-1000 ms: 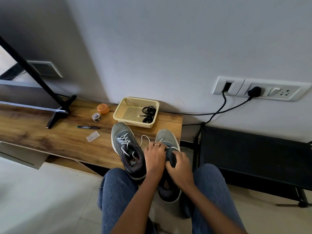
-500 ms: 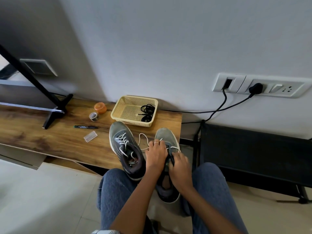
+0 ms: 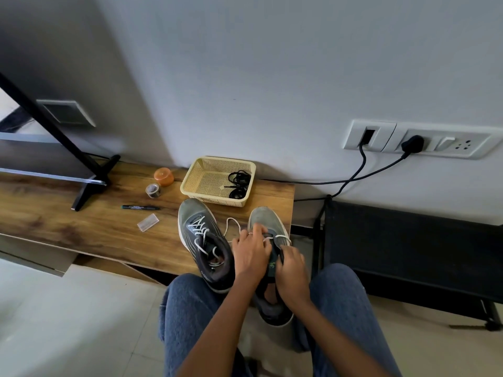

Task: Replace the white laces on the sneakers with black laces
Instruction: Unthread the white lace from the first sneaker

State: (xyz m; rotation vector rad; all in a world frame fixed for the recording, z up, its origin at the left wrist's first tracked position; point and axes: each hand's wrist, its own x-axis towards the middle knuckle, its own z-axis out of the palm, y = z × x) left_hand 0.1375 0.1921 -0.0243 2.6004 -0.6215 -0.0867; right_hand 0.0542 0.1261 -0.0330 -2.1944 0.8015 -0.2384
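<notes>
Since a second ago my right hand (image 3: 291,270) has slid nearer on the right sneaker (image 3: 268,235), whose heel overhangs the table (image 3: 81,221) edge. Fingers pinch its tongue; my left hand (image 3: 251,254) grips the white lace (image 3: 281,237). Black laces (image 3: 239,183) lie in the basket (image 3: 215,180), bare wood leftward.

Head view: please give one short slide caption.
Both hands unlace the right sneaker; black laces wait in the basket.
</notes>
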